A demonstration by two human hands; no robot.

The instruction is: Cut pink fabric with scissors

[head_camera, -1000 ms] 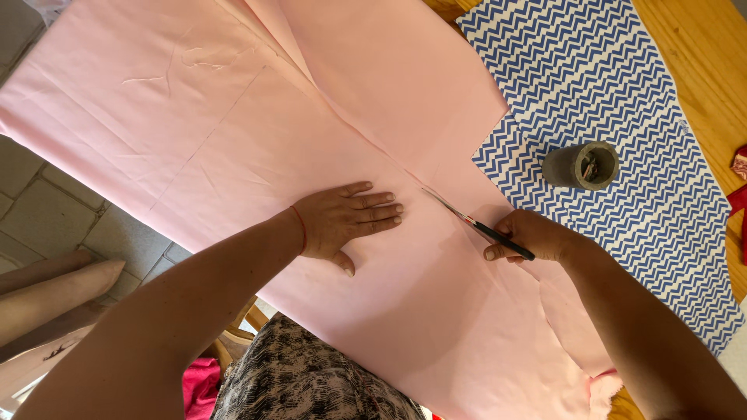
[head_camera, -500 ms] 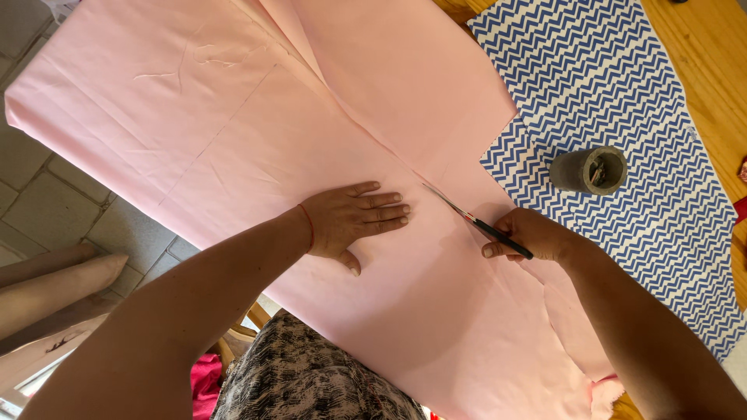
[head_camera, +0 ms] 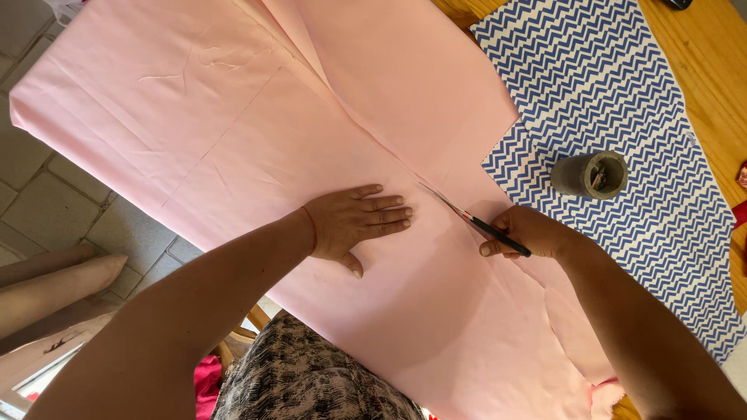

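A: Pink fabric (head_camera: 257, 132) covers the wooden table (head_camera: 700, 54), chevron cloth (head_camera: 622, 101) beside it. Step?
B: Mid-cut. Your left hand (head_camera: 354, 225) lies flat and open, pinning fabric; your right hand (head_camera: 529, 232) grips scissors (head_camera: 475, 220), blades in the cloth. Next likely needs steady tension along the line.

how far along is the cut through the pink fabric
Done: the pink fabric is split behind the scissors, near the person. In hand: the right hand works the scissors while the left hand presses the cloth flat. Left: the long uncut stretch ahead of the blades.
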